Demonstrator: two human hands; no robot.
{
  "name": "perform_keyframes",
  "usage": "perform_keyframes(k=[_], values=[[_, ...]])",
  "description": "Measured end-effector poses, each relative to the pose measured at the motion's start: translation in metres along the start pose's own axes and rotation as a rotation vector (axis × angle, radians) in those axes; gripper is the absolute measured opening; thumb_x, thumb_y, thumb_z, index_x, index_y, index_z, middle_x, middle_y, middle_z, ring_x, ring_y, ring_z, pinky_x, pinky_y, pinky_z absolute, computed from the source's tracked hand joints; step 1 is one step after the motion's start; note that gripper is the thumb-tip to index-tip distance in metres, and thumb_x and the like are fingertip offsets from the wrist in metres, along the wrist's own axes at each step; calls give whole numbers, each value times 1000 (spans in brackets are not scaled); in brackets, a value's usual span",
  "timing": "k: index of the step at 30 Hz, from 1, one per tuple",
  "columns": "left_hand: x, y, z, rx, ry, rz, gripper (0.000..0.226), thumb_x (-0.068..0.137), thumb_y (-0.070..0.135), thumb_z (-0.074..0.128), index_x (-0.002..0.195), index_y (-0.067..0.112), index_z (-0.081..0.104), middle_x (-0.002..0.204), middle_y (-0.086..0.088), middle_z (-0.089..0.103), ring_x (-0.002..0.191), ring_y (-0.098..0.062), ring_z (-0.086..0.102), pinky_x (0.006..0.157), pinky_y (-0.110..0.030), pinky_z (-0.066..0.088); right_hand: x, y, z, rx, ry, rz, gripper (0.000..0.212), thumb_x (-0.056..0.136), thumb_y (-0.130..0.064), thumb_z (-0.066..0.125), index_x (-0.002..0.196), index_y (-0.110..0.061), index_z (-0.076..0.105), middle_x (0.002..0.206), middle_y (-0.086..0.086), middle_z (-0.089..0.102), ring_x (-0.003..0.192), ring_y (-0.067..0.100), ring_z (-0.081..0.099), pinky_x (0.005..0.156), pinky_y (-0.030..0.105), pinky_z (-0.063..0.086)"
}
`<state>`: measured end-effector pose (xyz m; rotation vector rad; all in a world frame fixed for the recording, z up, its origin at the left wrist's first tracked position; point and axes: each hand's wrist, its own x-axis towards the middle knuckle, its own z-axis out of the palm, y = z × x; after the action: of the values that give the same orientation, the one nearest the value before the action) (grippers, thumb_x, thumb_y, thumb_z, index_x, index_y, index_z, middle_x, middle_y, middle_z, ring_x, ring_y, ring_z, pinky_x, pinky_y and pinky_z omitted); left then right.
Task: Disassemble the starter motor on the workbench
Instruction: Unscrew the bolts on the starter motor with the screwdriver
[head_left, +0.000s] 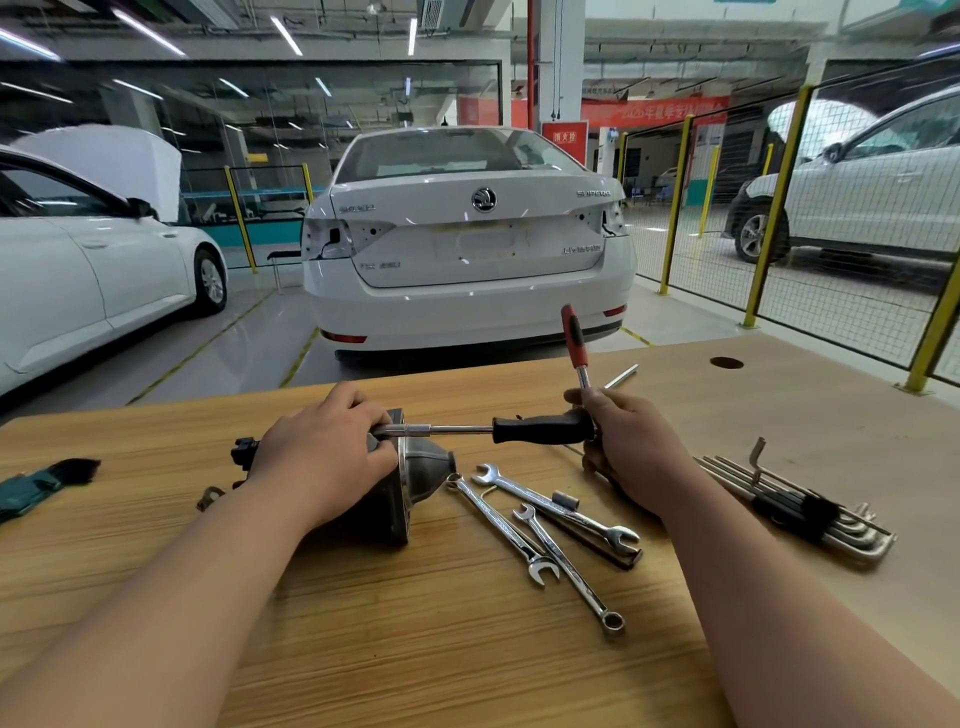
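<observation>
I judge a housing bolt is being loosened. My left hand (322, 452) clamps the starter motor (426, 470) beneath it. Rightward, my right hand (631, 447) grips the ratchet (574, 338) on the driver (540, 430). The next move calls for a steady, square turn.

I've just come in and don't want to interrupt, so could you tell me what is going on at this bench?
A person is working on the starter motor lying on the workbench. The left hand rests on the motor and pinches the tip of a black-handled socket driver against it; the right hand grips the driver's handle end, where a red-handled ratchet stands up. Nearby lie spanners and hex keys.
</observation>
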<state>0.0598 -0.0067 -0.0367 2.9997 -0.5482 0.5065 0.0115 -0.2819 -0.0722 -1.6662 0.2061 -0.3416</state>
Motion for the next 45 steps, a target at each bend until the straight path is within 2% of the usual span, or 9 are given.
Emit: perform_keyframes(k=[3,8,11,15,22,28,33,38,45], values=[[1,0,0,-12,0,-9,33,91,49,41,122,38,49,130,15,40,104,-11,47,73,-31,33,-1,-2,-2,97,-51,0,26,104,-26,43,112,-28,68,108,7,64,74,19,58,64,28,53],[2,1,0,1,-16,-4,35,91,48,41,122,36,50,129,14,42,105,-11,48,73,-31,33,2,-4,-3,231,-64,-27,38,101,-6,40,109,-29,69,110,9,69,106,25,64,75,29,54],[3,1,0,13,-23,-8,33,91,49,41,119,35,51,127,14,44,103,-12,48,72,-31,33,2,0,-5,186,-51,-99,32,103,-13,43,103,-30,70,103,7,72,100,23,68,86,36,55],[2,0,0,25,-36,-17,34,90,49,41,119,34,51,125,13,45,100,-12,48,71,-31,33,-1,-1,-5,115,16,-109,20,100,-30,52,95,-24,70,78,-1,74,72,18,73,68,28,59],[3,1,-2,16,-30,-29,13,88,50,43,96,40,44,115,12,46,87,-11,42,62,-31,28,-3,-2,-4,-166,86,-109,37,100,-45,47,87,-18,68,51,-4,60,48,12,52,54,30,47],[4,-1,1,13,-14,-19,29,88,51,44,113,38,52,117,12,49,87,-9,41,64,-31,28,0,3,-7,-19,26,-193,22,101,-22,52,118,-22,66,74,-3,59,62,10,54,67,30,55],[4,0,1,12,-23,-14,32,88,51,43,113,35,54,101,14,38,86,-9,38,66,-32,28,1,2,-9,142,-35,-178,31,99,-7,51,109,-30,69,105,1,71,89,19,70,82,29,57],[4,1,1,22,-12,-17,34,88,51,44,115,33,55,109,11,46,87,-9,39,68,-32,31,2,4,-10,29,26,-193,19,100,-23,53,108,-25,70,83,4,65,67,15,67,67,27,58],[4,0,1,37,-6,-20,35,88,50,43,117,31,53,118,10,48,88,-9,38,67,-31,30,2,5,-5,-117,96,-81,36,98,-48,50,90,-19,69,63,-1,66,46,11,53,47,25,44]])
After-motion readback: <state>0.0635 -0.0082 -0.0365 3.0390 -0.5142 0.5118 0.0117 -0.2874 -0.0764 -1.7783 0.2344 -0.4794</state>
